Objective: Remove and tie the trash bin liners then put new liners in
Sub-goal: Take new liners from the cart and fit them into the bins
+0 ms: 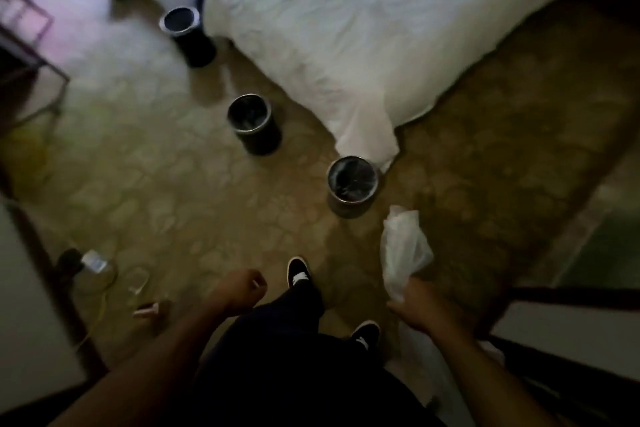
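View from above of a person standing on a beige patterned carpet (194, 204), looking down at their own arms, dark trousers and two black shoes with white marks (298, 274). The right hand (415, 305) grasps a crumpled, translucent white plastic bag (403, 250), which sticks up and forward from the fist, with more pale plastic trailing below the wrist. The left hand (239, 291) is clenched into a loose fist with nothing visible in it. Three dark round trash bins with metal rims stand on the carpet in a diagonal line along the edge of a bed with rumpled white bedding (346, 28). The nearest bin (352, 184) is just beyond the bag, beside the bed's corner, and shows a shiny liner inside. The middle bin (252, 121) also shows a shiny liner. The farthest bin (185, 31) is too blurred to tell. On the floor at left lie a white charger block with cables (93, 262) and a small pink object (147, 310).
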The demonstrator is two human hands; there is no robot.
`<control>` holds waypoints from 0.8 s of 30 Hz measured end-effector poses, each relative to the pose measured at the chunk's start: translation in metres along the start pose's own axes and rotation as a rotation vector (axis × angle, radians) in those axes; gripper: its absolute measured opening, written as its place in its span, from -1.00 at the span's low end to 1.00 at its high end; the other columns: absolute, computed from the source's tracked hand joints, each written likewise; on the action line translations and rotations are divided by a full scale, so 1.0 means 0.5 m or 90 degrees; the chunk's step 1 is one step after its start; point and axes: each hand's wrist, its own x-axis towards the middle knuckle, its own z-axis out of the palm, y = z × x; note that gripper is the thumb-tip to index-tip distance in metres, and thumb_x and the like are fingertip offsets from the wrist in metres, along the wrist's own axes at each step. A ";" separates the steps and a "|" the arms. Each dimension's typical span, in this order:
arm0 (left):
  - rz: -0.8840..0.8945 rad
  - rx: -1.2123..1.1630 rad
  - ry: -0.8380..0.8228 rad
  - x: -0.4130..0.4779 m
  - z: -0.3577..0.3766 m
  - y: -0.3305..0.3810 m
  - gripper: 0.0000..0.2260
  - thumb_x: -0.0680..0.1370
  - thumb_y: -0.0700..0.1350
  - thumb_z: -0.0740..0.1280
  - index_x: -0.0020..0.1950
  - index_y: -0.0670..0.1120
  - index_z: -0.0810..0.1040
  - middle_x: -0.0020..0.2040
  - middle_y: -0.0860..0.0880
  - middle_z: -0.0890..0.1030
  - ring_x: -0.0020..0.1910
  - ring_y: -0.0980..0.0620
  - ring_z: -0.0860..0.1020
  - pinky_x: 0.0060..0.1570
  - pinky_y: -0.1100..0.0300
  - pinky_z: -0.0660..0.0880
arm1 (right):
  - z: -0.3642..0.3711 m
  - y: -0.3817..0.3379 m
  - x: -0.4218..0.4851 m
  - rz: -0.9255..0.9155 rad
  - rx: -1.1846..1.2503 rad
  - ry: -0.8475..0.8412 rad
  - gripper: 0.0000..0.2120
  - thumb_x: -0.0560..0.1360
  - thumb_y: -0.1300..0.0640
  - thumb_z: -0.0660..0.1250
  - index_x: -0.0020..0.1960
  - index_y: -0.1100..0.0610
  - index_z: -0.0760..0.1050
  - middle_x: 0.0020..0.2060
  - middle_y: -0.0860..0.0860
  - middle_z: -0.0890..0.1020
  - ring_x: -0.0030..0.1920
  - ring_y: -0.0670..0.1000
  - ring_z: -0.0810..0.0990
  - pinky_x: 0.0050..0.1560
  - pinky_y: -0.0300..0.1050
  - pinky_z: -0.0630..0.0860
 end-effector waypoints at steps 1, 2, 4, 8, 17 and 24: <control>-0.029 -0.014 0.016 -0.012 0.006 -0.037 -0.83 0.59 -0.04 0.32 0.09 -0.03 0.66 0.02 0.00 0.69 -0.08 0.11 0.61 -0.16 0.30 0.42 | -0.010 -0.046 0.009 -0.020 -0.053 0.012 -0.35 0.49 -0.30 0.35 0.31 0.22 0.49 -0.03 0.12 0.50 0.17 0.17 0.59 0.06 -0.05 0.45; -0.061 -0.033 0.025 -0.020 0.012 -0.073 -0.84 0.58 -0.05 0.33 0.07 -0.03 0.67 0.02 0.01 0.70 -0.09 0.12 0.61 -0.17 0.30 0.41 | -0.020 -0.092 0.020 -0.043 -0.096 0.016 -0.47 0.54 -0.19 0.36 0.27 0.22 0.51 -0.08 0.11 0.48 0.10 0.15 0.60 -0.03 -0.08 0.41; -0.122 -0.100 0.025 -0.030 0.022 -0.135 -0.89 0.57 -0.05 0.34 0.02 0.00 0.66 0.03 0.00 0.70 -0.07 0.11 0.62 -0.12 0.28 0.47 | -0.034 -0.188 0.051 -0.105 -0.148 0.002 -0.56 0.57 -0.10 0.36 0.25 0.23 0.53 -0.05 0.15 0.54 0.09 0.16 0.60 -0.05 -0.11 0.38; -0.195 -0.204 0.015 -0.014 0.014 -0.231 -0.85 0.56 -0.02 0.36 0.06 0.00 0.68 0.00 0.01 0.70 0.02 0.07 0.65 -0.06 0.28 0.48 | -0.063 -0.392 0.124 -0.223 -0.186 0.035 -0.53 0.57 -0.20 0.30 0.18 0.20 0.57 0.09 0.17 0.65 0.13 0.18 0.62 -0.01 -0.09 0.45; -0.170 -0.349 0.045 0.156 -0.213 -0.368 -0.90 0.60 -0.04 0.35 -0.05 -0.03 0.62 -0.11 -0.06 0.69 -0.13 -0.03 0.65 -0.08 0.12 0.59 | -0.155 -0.722 0.302 -0.338 -0.288 -0.065 -0.56 0.45 -0.03 0.39 0.30 0.02 0.46 0.08 0.02 0.64 0.09 0.12 0.65 0.07 -0.01 0.58; -0.109 -0.476 0.107 0.316 -0.512 -0.384 -0.87 0.65 -0.08 0.28 0.10 -0.07 0.59 -0.04 -0.06 0.68 -0.07 -0.07 0.66 -0.17 0.12 0.54 | -0.257 -0.810 0.434 -0.206 -0.199 -0.077 -0.40 0.45 -0.05 0.50 0.42 0.01 0.38 0.21 0.06 0.58 0.14 0.09 0.58 0.11 -0.02 0.52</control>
